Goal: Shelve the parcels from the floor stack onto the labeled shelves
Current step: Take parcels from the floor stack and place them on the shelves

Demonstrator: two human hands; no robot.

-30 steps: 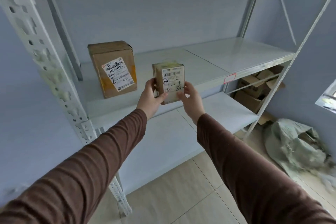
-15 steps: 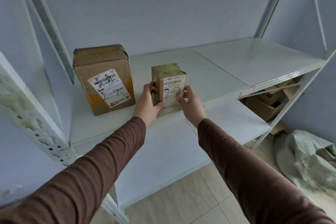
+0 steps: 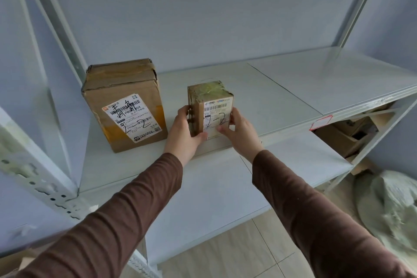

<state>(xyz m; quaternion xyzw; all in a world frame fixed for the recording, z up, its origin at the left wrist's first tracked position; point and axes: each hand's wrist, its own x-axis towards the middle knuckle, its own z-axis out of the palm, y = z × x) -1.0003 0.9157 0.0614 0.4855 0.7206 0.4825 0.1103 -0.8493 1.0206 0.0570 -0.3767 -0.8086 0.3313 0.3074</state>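
Observation:
A small brown parcel (image 3: 213, 106) with a white label marked "2-2" stands upright near the front edge of the white metal shelf (image 3: 282, 97). My left hand (image 3: 184, 133) grips its left side and my right hand (image 3: 240, 130) its right side and front. A larger brown parcel (image 3: 125, 106), also marked "2-2", stands on the same shelf to the left, a short gap away from the small one.
A red-edged tag (image 3: 320, 123) is stuck on the shelf's front edge at right. A lower shelf (image 3: 225, 187) runs beneath. Open cardboard boxes (image 3: 347, 135) sit behind it at right. A grey-green sack (image 3: 392, 205) lies on the tiled floor. Perforated uprights (image 3: 33, 176) stand left.
Both hands have carried the small parcel forward and down from in front of the shelf onto it, beside the larger parcel. The view has moved closer to the shelf.

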